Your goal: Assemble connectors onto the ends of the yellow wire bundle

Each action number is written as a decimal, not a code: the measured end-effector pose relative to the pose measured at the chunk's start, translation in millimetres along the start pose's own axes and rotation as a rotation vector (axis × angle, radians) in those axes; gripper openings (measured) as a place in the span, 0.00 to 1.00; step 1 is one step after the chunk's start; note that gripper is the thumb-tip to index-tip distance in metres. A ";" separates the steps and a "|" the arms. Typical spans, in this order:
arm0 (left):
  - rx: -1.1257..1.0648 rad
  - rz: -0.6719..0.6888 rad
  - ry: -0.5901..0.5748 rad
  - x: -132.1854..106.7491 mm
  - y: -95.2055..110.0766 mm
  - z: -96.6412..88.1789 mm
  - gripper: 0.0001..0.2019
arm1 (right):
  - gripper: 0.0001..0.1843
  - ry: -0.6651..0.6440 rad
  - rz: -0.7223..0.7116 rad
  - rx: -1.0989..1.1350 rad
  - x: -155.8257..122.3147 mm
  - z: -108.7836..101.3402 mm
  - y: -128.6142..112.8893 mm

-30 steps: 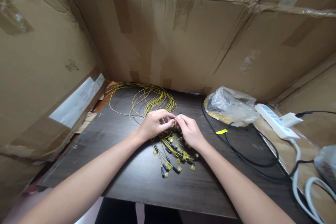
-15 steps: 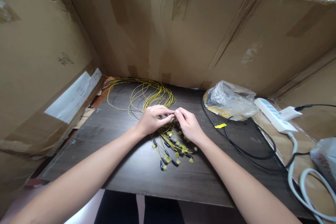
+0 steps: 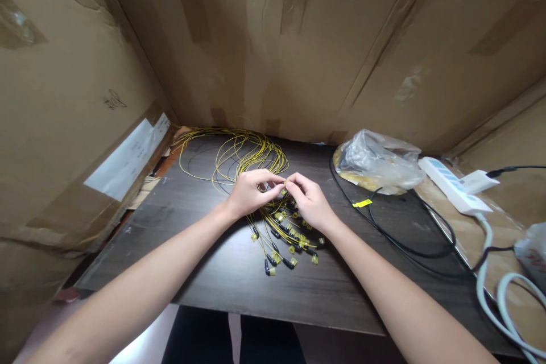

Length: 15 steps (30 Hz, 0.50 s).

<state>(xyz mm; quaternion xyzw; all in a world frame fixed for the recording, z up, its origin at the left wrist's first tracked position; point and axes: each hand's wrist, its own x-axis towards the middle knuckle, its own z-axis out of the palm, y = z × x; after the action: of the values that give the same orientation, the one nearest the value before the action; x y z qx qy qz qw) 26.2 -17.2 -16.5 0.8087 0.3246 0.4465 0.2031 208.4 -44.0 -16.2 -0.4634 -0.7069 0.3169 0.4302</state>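
My left hand [image 3: 257, 192] and my right hand [image 3: 306, 196] meet over a bunch of thin yellow wires [image 3: 264, 154] on the dark table. Thumb and forefinger of each hand are pinched together, fingertips almost touching. Between them shows a speck of a small yellowish connector end [image 3: 285, 183], mostly covered by the fingers. Below my hands, the wires fan out into several black connectors [image 3: 288, 263] with clear yellow plastic caps [image 3: 314, 260]. Behind the left hand, the wires lie in loose loops running to the back left.
Cardboard walls [image 3: 273, 45] enclose the dark table [image 3: 213, 284] at the back and sides. On the right lie a clear plastic bag [image 3: 377, 162], a black cable [image 3: 396, 247] with a yellow tag [image 3: 362, 203], and a white power strip [image 3: 454, 187] with its thick cord [image 3: 484, 273].
The whole view has shifted slightly, so things appear a little further right. Both hands keep their pinch, and a yellowish bit now shows between the fingertips.
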 end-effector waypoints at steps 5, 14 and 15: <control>0.000 0.018 -0.011 -0.4 1.7 0.1 0.06 | 0.20 -0.029 -0.006 -0.023 0.1 1.0 2.0; -0.033 -0.047 -0.019 -0.5 -1.6 0.8 0.06 | 0.15 0.015 -0.040 -0.060 -0.2 0.5 1.6; -0.034 -0.055 -0.016 -0.5 -2.1 1.0 0.06 | 0.14 0.021 -0.045 -0.065 -0.4 0.7 2.2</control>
<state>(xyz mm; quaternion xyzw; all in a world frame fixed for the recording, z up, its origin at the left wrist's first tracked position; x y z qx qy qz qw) 26.2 -16.0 -18.7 0.7993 0.3375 0.4399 0.2317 208.7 -43.7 -18.5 -0.4645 -0.7224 0.2794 0.4292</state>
